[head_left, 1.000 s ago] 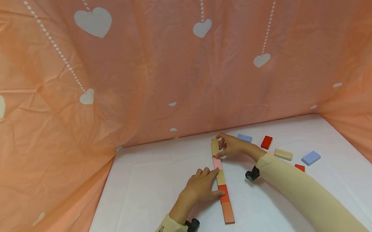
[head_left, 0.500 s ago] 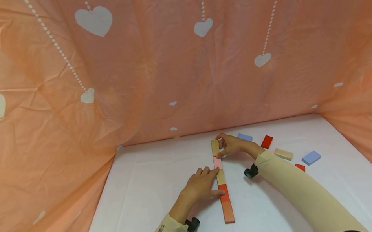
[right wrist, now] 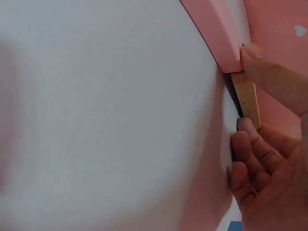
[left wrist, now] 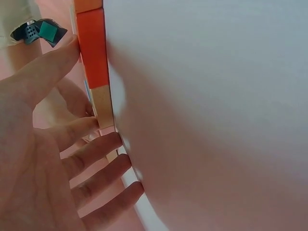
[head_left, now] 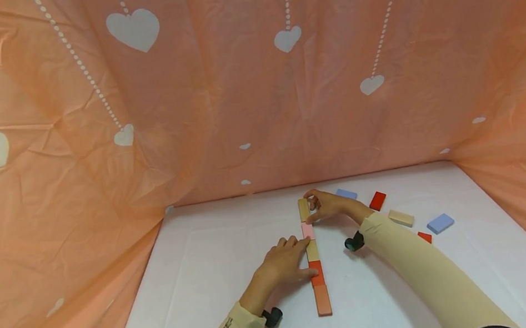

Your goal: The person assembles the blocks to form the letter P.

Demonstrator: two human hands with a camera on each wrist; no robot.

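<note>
Five blocks (head_left: 312,252) in line

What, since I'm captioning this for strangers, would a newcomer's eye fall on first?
Probably the wrinkled orange heart-print sheet, filling the head view's upper part. Below, five flat rectangular wooden-looking blocks in tan, pink, red and orange form a row on the white table, with the person's left hand and right hand touching them.
</note>
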